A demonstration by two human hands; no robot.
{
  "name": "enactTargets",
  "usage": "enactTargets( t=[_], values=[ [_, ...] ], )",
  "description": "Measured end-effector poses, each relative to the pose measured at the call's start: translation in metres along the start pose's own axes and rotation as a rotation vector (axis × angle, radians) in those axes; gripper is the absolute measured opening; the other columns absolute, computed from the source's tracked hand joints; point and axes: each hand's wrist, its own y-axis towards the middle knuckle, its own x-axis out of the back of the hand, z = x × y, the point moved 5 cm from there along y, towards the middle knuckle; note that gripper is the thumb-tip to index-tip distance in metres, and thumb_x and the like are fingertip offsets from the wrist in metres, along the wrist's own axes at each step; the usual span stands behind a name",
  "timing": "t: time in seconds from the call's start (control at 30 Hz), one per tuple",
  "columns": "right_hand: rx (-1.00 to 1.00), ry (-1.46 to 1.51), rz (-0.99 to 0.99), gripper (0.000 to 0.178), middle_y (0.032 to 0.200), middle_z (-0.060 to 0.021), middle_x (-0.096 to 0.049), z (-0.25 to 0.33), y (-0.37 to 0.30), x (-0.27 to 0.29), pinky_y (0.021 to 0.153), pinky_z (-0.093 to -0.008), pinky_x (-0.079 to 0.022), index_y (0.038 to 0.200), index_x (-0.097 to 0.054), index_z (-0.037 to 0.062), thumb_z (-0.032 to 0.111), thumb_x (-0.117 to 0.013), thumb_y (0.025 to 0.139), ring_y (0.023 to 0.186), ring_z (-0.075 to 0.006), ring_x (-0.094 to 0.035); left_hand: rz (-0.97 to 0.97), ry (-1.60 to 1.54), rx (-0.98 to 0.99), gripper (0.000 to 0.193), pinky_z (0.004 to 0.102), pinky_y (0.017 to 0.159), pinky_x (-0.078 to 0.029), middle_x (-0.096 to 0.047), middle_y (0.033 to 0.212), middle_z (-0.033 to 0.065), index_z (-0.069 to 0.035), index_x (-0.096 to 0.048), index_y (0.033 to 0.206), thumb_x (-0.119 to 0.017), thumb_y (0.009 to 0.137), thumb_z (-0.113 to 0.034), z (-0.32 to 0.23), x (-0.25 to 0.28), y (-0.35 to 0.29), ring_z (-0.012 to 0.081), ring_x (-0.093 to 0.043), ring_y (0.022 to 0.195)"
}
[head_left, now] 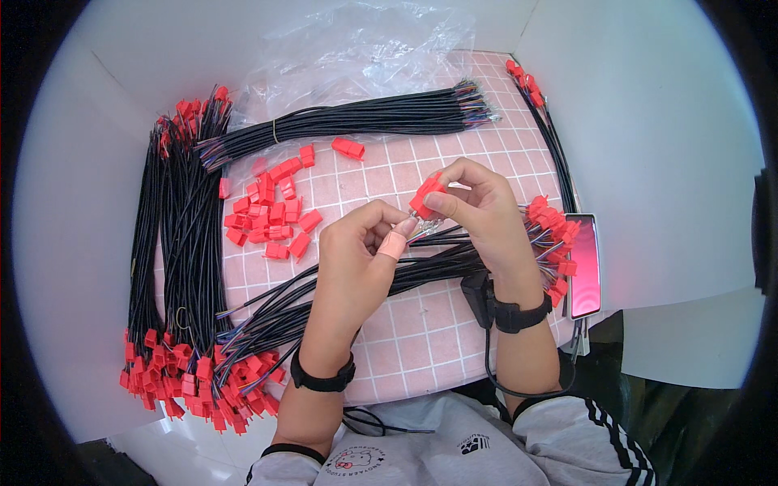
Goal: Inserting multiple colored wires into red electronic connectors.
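Observation:
My right hand [489, 215] pinches a red plastic connector housing [425, 194] between thumb and fingertips, above the middle of the table. Just below it, my left hand [356, 247], with a plaster round its thumb, has thumb and forefinger closed on thin coloured wires [421, 232] with metal ends. The wires meet the lower end of the housing; whether any sit inside it is hidden by my fingers. Beneath both hands lies a loose bundle of black cables [429, 273], with red connectors [553, 231] on several cable ends at the right.
Loose red housings [271, 212] are heaped left of my hands. Behind them lie a tied bundle of black cables [348, 116] and a clear plastic bag [356, 49]. Finished-looking cables [190, 243] stack along the left wall. A phone [583, 267] rests at the right, beside more cables [551, 134].

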Motion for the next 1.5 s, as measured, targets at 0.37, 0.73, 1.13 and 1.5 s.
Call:
enactTargets(
  t=[0.37, 0.73, 1.13, 1.5],
  values=[
    [-0.011, -0.021, -0.036, 0.022, 0.082, -0.0089, -0.058, 0.001, 0.001, -0.001, 0.059, -0.0213, -0.050, 0.091, -0.052, -0.0014, 0.004, -0.065, 0.074, 0.072, -0.0143, -0.061, -0.061, 0.140, -0.118, 0.002, 0.0218, 0.045, -0.035, -0.050, 0.058, 0.0058, 0.003, -0.056, 0.075, -0.057, 0.073, 0.001, -0.006, 0.000, -0.001, 0.0086, -0.045, 0.049],
    [-0.017, -0.001, -0.030, 0.019, 0.082, -0.0091, -0.059, -0.002, 0.000, -0.003, 0.061, -0.0223, -0.049, 0.088, -0.052, -0.0015, 0.003, -0.065, 0.074, 0.070, -0.0124, -0.060, -0.088, 0.214, -0.170, 0.005, 0.0236, 0.047, -0.038, -0.053, 0.063, 0.0090, 0.004, -0.056, 0.076, -0.056, 0.071, 0.003, -0.011, 0.000, -0.003, 0.0123, -0.048, 0.050],
    [0.052, 0.084, -0.034, 0.018, 0.082, -0.0072, -0.060, -0.002, 0.000, -0.004, 0.066, -0.0229, -0.047, 0.085, -0.051, 0.0013, 0.001, -0.065, 0.073, 0.074, -0.0110, -0.059, -0.021, 0.147, -0.151, 0.011, 0.0184, 0.049, -0.037, -0.056, 0.065, 0.0029, 0.005, -0.061, 0.081, -0.052, 0.080, -0.002, -0.005, -0.001, -0.003, 0.0053, -0.048, 0.055],
    [0.067, 0.077, -0.060, 0.018, 0.082, -0.0073, -0.059, 0.002, -0.002, -0.005, 0.067, -0.0228, -0.047, 0.083, -0.050, 0.0023, -0.001, -0.064, 0.073, 0.076, -0.0116, -0.059, 0.009, 0.034, -0.015, 0.011, 0.0215, 0.050, -0.041, -0.057, 0.067, 0.0076, 0.006, -0.060, 0.082, -0.053, 0.078, 0.000, -0.004, -0.001, -0.002, 0.0085, -0.052, 0.055]
  ],
)
